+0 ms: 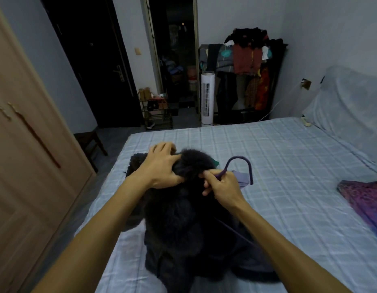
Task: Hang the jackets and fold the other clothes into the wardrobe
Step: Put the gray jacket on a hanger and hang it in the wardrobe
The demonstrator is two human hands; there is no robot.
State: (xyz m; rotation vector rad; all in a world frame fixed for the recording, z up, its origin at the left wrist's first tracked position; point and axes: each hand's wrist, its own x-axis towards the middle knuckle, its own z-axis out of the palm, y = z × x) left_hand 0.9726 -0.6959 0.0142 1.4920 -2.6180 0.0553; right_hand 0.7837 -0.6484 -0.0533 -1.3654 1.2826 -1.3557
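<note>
A dark fleecy jacket (183, 225) lies on the bed (278, 166) in front of me. My left hand (162, 166) grips its collar at the top. My right hand (221, 185) holds the neck of a purple hanger (240, 163), whose hook curves up to the right. One thin arm of the hanger shows over the jacket's right side; the rest is hidden in the cloth. A pale purple garment (240, 178) lies just behind my right hand. The wooden wardrobe (24, 144) stands at the left with its doors shut.
A purple patterned cloth (365, 199) lies at the bed's right edge. Beyond the bed stand a white tower fan (208, 98), a clothes rack (246, 70) loaded with garments, a shoe rack (155, 108) and a dark door (98, 60). A small stool (90, 142) sits by the wardrobe.
</note>
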